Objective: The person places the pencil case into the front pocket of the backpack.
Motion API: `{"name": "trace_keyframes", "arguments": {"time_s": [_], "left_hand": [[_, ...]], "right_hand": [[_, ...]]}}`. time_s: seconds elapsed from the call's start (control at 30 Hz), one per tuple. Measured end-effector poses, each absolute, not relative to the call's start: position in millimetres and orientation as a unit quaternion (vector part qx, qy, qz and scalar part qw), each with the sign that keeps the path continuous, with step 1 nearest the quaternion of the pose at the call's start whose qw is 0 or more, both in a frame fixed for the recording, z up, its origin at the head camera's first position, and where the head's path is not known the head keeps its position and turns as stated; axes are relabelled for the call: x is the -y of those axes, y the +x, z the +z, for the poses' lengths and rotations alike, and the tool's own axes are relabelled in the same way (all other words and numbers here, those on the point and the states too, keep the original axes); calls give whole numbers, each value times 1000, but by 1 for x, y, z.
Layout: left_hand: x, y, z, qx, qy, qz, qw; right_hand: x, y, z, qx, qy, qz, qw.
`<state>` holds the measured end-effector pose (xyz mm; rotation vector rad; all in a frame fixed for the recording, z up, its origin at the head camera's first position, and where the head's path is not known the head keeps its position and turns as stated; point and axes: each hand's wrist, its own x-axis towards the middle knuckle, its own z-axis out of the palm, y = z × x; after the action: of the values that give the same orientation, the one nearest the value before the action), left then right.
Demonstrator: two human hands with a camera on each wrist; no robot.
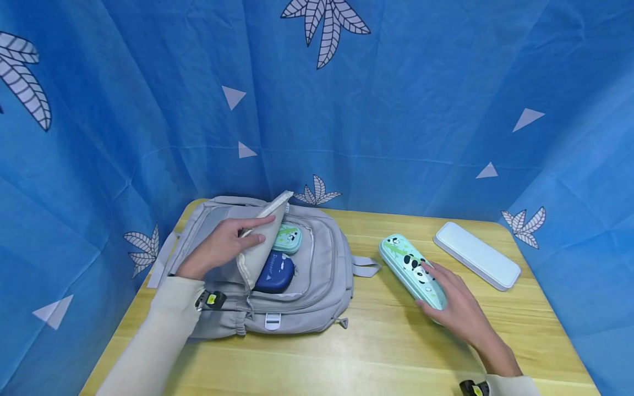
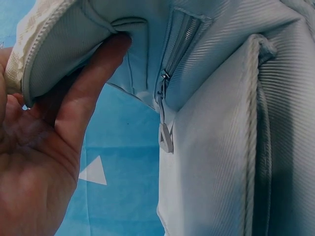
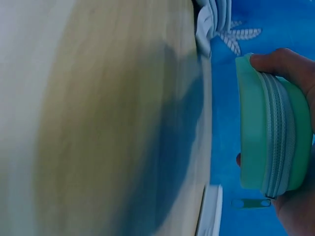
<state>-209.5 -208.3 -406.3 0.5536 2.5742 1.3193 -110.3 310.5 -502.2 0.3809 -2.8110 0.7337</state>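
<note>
Lowest in the head view, at lower right, the right hand [image 1: 458,311] lies over the near end of the mint-green panda pencil case [image 1: 413,269], fingers and thumb closed round its sides; the right wrist view confirms the grasp, a thumb on the case's top edge and the zip seam [image 3: 278,137] running between the two shells. The case itself is long and rounded, hard-looking, printed with pandas and bamboo leaves, and it rests on the wooden table [image 1: 376,341] at centre right, well apart from the bag.

At centre left the left hand [image 1: 223,247] pinches the pale flap [image 1: 262,242] of the grey backpack [image 1: 297,297] and holds it lifted, so the compartment stands open. In the left wrist view the fingers [image 2: 93,83] curl under the flap's zipped edge, with a zip pull [image 2: 165,136] hanging just beside.

Two cases lie inside that opening: a dark blue case [image 1: 274,272] and, behind it, a small mint case [image 1: 288,237] (also with a panda). So the packing looks partly done, as I judge it: two in, the panda case in hand but not yet lifted.

Farthest, at upper right of the table, a white case [image 1: 476,254] lies untouched near the blue leaf-patterned cloth [image 1: 396,110].
</note>
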Motion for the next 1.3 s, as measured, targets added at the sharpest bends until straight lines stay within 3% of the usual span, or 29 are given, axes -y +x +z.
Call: {"name": "trace_keyframes", "arguments": {"time_s": [1.3], "left_hand": [[208,-209,-404,-878,185,435,83]], "right_hand": [[-198,-155,-471,900,343,267,14]]}}
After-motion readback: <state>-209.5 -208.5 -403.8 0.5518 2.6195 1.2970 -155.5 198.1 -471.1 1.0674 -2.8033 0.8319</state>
